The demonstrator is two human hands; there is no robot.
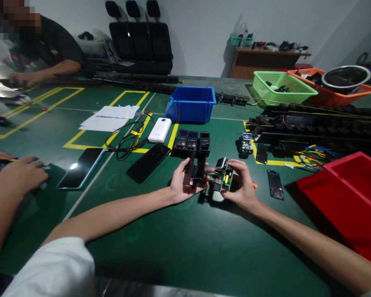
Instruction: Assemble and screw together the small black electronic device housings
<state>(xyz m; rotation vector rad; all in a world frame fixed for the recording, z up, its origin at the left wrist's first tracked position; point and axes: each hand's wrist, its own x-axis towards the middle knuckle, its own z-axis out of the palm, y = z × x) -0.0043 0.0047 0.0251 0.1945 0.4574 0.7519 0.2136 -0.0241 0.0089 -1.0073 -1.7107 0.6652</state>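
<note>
My left hand (pixel 184 185) is closed around an open black plastic housing (pixel 199 170), held a little above the green table. To its right, my right hand (pixel 243 187) grips a green circuit board (pixel 225 178) by its edges; a small screen sits at its top. The board and the housing are close together but apart. Just beyond my hands stand several black modules (pixel 191 141) in a row. Another small board with a screen (pixel 246 144) lies farther to the right. Flat black cover plates (pixel 275 184) rest beyond my right hand.
A blue bin (pixel 191 105) stands behind the modules. Left of it are a white power bank (pixel 160 130), a black phone (pixel 149 162), cables and papers (pixel 108 117). A red bin (pixel 352 202) is at right, below loose wires (pixel 317 156). Co-workers' hands (pixel 17 179) are at left.
</note>
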